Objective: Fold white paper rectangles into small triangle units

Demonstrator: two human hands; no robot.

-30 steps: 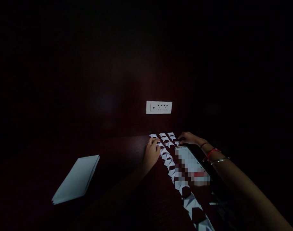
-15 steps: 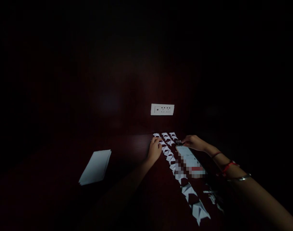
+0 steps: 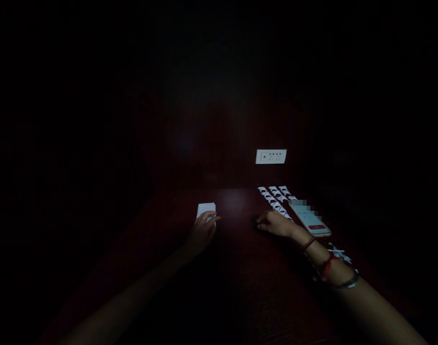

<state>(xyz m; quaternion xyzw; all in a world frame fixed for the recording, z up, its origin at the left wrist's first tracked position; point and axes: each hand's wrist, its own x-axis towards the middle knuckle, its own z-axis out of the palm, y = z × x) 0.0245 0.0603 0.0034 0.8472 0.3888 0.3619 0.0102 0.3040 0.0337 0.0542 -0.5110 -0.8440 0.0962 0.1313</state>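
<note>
**Left hand (image 3: 203, 233) on the paper stack (image 3: 205, 207), right hand (image 3: 279, 224) by the folded paper shapes (image 3: 277, 207)**

The two hands are well apart, with a wide gap over the dark red table (image 3: 236, 203) between them. The left hand covers the near part of the paper stack; I cannot tell if its fingers pinch a sheet. The right hand has bent fingers, and it is too dark to tell if they hold anything. The paper stack lies toward the table's back edge. The folded paper shapes make three rows that start close to that edge, right of the stack. Right of the rows lies a lit phone (image 3: 310, 218), and nearer are thin paper strips (image 3: 338, 252). Past the back edge, a white wall socket (image 3: 271, 156) shows. The table's right edge is hard to see.
</note>
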